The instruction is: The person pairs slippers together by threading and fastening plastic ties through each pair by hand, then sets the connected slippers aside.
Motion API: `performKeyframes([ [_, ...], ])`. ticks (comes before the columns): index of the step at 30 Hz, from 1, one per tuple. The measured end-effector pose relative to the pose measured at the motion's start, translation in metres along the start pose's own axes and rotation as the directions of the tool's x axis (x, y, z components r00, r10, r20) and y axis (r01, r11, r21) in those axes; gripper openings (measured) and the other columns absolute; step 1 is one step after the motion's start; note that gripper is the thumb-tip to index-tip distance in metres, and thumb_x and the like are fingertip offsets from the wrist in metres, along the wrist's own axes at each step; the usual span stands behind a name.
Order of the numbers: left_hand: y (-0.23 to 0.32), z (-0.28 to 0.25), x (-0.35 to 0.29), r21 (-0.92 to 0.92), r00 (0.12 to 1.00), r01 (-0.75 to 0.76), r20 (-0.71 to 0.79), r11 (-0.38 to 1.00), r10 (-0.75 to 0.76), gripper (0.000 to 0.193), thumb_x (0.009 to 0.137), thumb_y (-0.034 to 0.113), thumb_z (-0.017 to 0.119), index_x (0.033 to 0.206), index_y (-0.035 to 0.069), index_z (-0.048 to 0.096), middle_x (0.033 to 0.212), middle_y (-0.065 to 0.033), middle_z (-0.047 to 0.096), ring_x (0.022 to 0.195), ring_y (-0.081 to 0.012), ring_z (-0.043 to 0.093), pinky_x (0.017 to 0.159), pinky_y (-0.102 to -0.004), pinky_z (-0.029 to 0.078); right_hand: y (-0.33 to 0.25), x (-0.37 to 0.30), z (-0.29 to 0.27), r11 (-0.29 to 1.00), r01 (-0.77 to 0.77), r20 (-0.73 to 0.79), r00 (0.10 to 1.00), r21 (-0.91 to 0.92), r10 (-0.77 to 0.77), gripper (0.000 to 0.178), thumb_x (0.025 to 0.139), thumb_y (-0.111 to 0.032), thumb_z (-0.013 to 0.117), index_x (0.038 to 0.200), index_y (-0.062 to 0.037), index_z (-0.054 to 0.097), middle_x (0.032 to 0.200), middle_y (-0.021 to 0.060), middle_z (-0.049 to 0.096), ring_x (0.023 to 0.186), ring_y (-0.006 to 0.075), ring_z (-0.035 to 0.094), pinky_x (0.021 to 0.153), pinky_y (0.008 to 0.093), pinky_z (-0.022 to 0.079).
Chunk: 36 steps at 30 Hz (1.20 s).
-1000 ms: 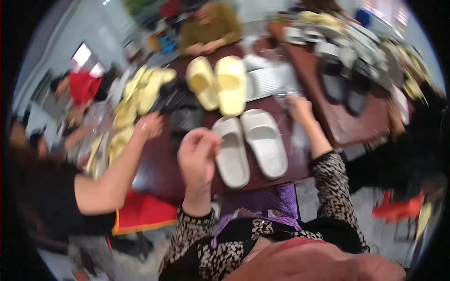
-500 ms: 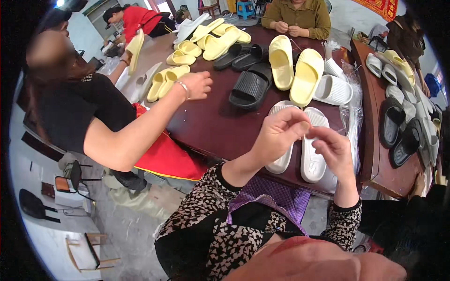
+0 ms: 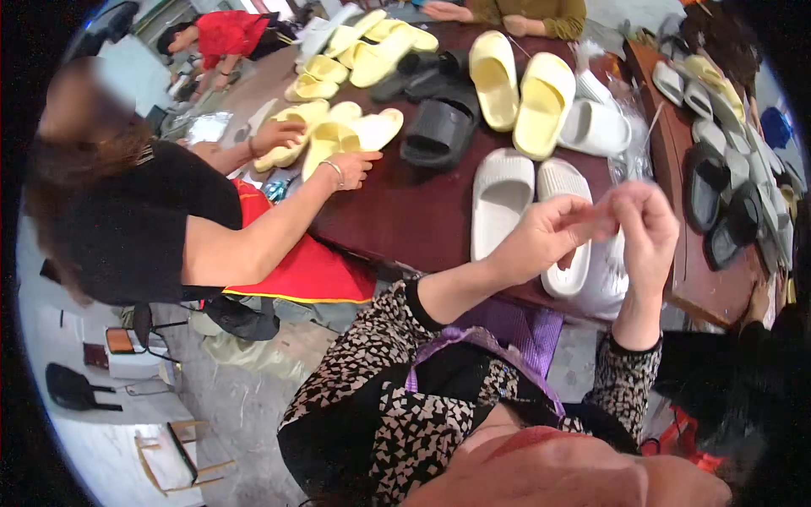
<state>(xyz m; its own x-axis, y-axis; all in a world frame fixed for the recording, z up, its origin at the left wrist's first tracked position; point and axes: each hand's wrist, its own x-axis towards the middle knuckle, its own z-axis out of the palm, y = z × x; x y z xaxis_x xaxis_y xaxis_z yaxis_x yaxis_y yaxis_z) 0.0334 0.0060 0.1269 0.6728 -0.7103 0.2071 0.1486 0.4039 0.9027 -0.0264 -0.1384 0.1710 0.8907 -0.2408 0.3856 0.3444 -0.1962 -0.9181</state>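
Head view, sole view available. The white slippers [image 3: 502, 198] lie side by side on the desk [image 3: 389, 220], directly before the person, open ends toward the body. The left hand [image 3: 549, 237] is in front of the right-side slipper and hides part of it; no grip on the slipper is seen. The right hand [image 3: 646, 224] is raised just beside the left, over clear plastic [image 3: 615, 291] at the desk's near edge. Fingers of both hands are bent into a pinch, tips meeting or nearly so. Blur at the tips prevents finding whether anything is grasped: cannot tell. A thin pale strip [image 3: 655, 120] stands up beyond the right hand; its attachment is not established.

Beyond the white slippers lies a yellow pair [image 3: 545, 101]; a black slipper [image 3: 437, 135] lies to their left. Further left, a co-worker's hands [image 3: 355, 171] are at other yellow slippers [image 3: 380, 129].

Assessment: the step in hand appears to be fine fingertip work above the white slippers. The next move would call for steady tips and a clear reach down to the slippers, without catching the plastic.
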Motion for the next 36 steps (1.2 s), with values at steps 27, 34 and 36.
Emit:
performKeyframes([
  [27,-0.072,-0.051,-0.02,0.914,0.903,-0.392,0.36,0.106,0.236,0.009,0.075,0.002,0.061,0.081,0.001,0.056,0.074,-0.0112,0.054,0.07,-0.0279,0.056,0.064,-0.0349,0.047,0.138,-0.022,-0.045,0.464,-0.066,-0.014,0.993,-0.883,0.115,0.01,0.081,-0.009,0.052,0.081,0.0004,0.054,0.072,0.0231,0.059,0.069,0.0396,0.06,0.061,0.0466,0.046],
  [34,-0.063,-0.04,-0.019,0.925,0.897,-0.379,0.373,-0.02,0.239,0.009,0.075,0.004,0.06,0.082,0.002,0.054,0.074,-0.0103,0.051,0.068,-0.0266,0.054,0.062,-0.035,0.046,0.151,0.007,-0.047,0.343,-0.049,0.009,0.986,-0.938,0.165,0.012,0.083,-0.01,0.048,0.081,0.0009,0.053,0.074,0.0239,0.06,0.072,0.0407,0.06,0.065,0.0494,0.047],
  [36,-0.061,-0.036,-0.02,0.927,0.9,-0.375,0.37,-0.024,0.232,0.009,0.076,0.004,0.06,0.082,0.002,0.054,0.074,-0.0102,0.051,0.067,-0.0265,0.054,0.062,-0.035,0.045,0.154,0.009,-0.044,0.362,-0.054,0.002,0.988,-0.93,0.152,0.013,0.083,-0.011,0.048,0.08,0.0012,0.053,0.074,0.0241,0.06,0.073,0.041,0.06,0.066,0.0497,0.047],
])
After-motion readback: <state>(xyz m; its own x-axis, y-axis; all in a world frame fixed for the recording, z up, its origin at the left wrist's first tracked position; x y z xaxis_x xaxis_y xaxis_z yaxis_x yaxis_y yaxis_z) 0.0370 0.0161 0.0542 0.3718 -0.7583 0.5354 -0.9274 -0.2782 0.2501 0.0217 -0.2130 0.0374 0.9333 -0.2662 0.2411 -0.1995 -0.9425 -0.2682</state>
